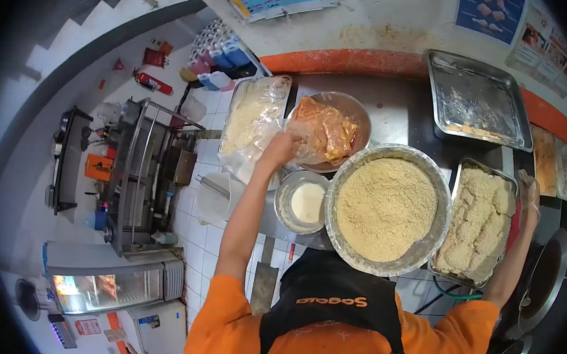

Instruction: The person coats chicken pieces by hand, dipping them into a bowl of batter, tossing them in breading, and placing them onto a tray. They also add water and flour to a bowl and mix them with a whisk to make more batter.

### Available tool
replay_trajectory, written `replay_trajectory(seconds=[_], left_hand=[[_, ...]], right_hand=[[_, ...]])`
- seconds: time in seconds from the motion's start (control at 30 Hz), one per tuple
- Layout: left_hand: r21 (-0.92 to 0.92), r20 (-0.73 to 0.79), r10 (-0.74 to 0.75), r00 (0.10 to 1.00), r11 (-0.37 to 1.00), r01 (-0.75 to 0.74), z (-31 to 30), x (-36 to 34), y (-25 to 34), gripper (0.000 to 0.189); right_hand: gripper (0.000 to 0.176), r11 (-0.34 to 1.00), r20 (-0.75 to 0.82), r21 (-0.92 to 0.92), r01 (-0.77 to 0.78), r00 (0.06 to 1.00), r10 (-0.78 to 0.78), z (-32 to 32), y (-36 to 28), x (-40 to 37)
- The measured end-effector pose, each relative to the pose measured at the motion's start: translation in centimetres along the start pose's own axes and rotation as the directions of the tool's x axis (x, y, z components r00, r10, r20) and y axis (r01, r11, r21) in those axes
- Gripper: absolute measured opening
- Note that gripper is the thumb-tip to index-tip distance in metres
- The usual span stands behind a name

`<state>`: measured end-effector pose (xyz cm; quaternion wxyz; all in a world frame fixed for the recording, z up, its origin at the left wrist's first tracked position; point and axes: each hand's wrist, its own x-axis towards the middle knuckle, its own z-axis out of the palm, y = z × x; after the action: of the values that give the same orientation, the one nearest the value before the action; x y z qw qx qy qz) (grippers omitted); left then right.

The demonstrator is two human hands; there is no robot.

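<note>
My left hand (pixel 281 149) is closed on a clear plastic bag (pixel 309 136), which hangs at the edge of a metal bowl (pixel 365 120) of raw marinated meat (pixel 328 129). Below that hand stands a small tub (pixel 283 217) with a container of white powder (pixel 308 202) in it. A large round basin (pixel 448 216) full of yellowish crumbs (pixel 385 206) sits in front of me. At the far right, my right hand (pixel 529 195) is beside a metal tray (pixel 457 181) of crumb-coated pieces (pixel 477 221), its fingers stretched out along the tray's outer side, with pale crumbs on them.
Behind the meat bowl lies another tray of crumbs (pixel 255 113), partly under plastic. An oblong metal pan (pixel 479 101) with crumb residue stands at the back right. Large dark pans (pixel 545 280) are at the right edge. A white bucket (pixel 214 202) stands below the table's left end.
</note>
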<state>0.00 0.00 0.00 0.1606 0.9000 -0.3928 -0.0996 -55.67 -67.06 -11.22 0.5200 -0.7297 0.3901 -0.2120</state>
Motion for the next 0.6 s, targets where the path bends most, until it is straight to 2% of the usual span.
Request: replay_trajectory(seconds=[0.03,0.07,0.1,0.13,0.17,0.2,0.27,0.3,0.33,0.37,0.4,0.43,0.47,0.53,0.57,0.6], left_hand=[[-0.035,0.038,0.026,0.999,0.999,-0.024,2.1,1.7,0.1,0.031],[-0.069,0.077,0.059,0.995,0.996,-0.054,4.0,2.9,0.1,0.027],[0.003,0.115,0.049,0.992,0.999,-0.050,0.6,0.5,-4.4,0.027],[0.087,0.073,0.090,0.993,0.991,-0.097,2.2,1.7,-4.8,0.019],[0.171,0.042,0.138,0.990,0.975,-0.143,3.8,2.8,-4.9,0.020],[0.154,0.052,0.172,0.984,0.972,-0.178,4.9,3.7,-5.0,0.020],[0.219,0.106,0.329,0.938,0.913,-0.345,5.4,5.0,-6.6,0.026],[0.181,0.176,0.259,0.950,0.940,-0.290,6.2,5.7,-7.9,0.029],[0.153,0.152,0.322,0.935,0.926,-0.344,4.4,4.9,-4.9,0.019],[0.249,0.219,0.293,0.931,0.906,-0.343,4.6,5.4,-4.7,0.024],[0.305,0.258,0.290,0.922,0.881,-0.362,3.9,5.3,-3.0,0.019],[0.427,0.289,0.259,0.922,0.826,-0.367,5.9,6.3,-4.8,0.014],[0.444,0.200,0.277,0.940,0.829,-0.339,6.0,5.6,-3.7,0.014],[0.451,0.191,0.323,0.927,0.810,-0.375,7.4,6.2,-5.5,0.014],[0.449,0.197,0.347,0.917,0.799,-0.399,7.0,6.3,-5.7,0.014],[0.351,0.218,0.292,0.931,0.867,-0.354,6.1,6.5,-5.7,0.016]], right_hand=[[0.037,0.920,-0.038,-0.383,0.089,0.993,-0.112,1.4,-6.3,-2.4],[0.026,0.732,-0.075,-0.672,0.114,0.972,-0.221,3.1,-13.0,-4.8],[0.026,0.782,-0.082,-0.617,0.090,0.981,-0.177,9.9,-13.5,-9.9],[0.026,0.769,-0.074,-0.605,0.207,0.947,-0.313,9.8,-15.4,-11.4],[0.025,0.740,-0.067,-0.596,0.311,0.899,-0.433,9.5,-16.9,-13.3],[0.030,0.736,-0.043,-0.662,0.138,0.974,-0.221,8.7,-18.6,-14.7],[0.030,0.770,-0.125,-0.637,0.016,0.984,-0.124,12.3,-25.0,-19.7],[0.030,0.996,-0.194,-0.077,0.033,0.980,-0.048,10.3,-19.3,-19.7],[0.032,0.884,-0.140,-0.440,0.159,0.960,-0.242,10.3,-18.5,-21.4],[0.035,0.833,-0.140,-0.475,0.286,0.909,-0.392,10.9,-17.9,-22.7],[0.030,0.773,-0.114,-0.599,0.211,0.932,-0.343,12.7,-21.2,-24.8],[0.025,0.662,-0.012,-0.682,0.312,0.900,-0.436,13.7,-20.8,-26.0],[0.026,0.739,-0.069,-0.639,0.213,0.941,-0.331,16.6,-23.3,-27.6],[0.027,0.693,0.026,-0.639,0.334,0.910,-0.414,21.6,-27.0,-29.8],[0.028,0.732,0.088,-0.551,0.401,0.900,-0.426,23.5,-25.7,-30.4],[0.032,0.793,0.140,-0.536,0.288,0.957,-0.253,25.7,-27.4,-31.5]])
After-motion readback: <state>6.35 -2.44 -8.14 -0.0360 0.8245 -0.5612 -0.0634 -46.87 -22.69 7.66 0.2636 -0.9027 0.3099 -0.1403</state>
